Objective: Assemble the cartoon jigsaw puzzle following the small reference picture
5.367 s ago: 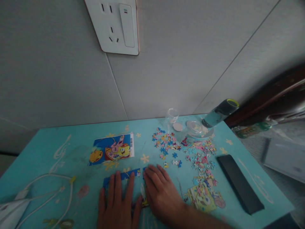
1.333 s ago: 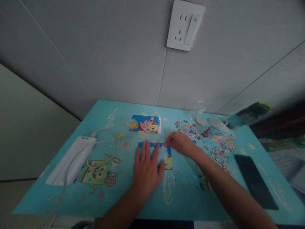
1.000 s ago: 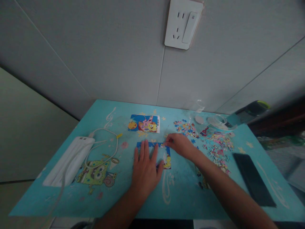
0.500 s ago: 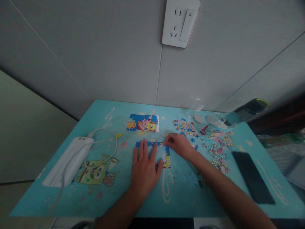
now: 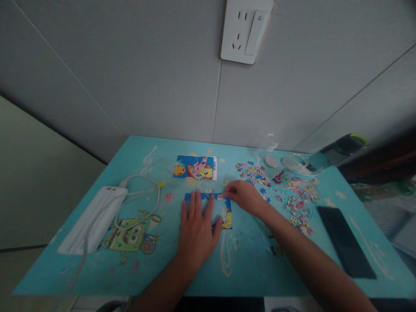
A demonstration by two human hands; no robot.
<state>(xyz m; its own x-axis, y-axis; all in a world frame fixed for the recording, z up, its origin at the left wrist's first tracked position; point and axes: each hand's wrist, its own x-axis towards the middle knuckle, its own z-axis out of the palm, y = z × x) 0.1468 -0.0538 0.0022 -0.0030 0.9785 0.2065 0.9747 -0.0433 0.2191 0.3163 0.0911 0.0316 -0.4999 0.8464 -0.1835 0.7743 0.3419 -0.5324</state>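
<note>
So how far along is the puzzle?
Early. Done: only a blue top edge and part of the right side of the puzzle frame. In hand: the left hand lies flat on it while the right hand works at its top right corner. Left: most loose pieces, beside the reference picture.

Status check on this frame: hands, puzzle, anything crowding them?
Left hand flat on the blue puzzle frame. Right hand fingertips pinched at its top right corner. Loose pieces to the right, reference picture behind; neither touches the hands.
</note>
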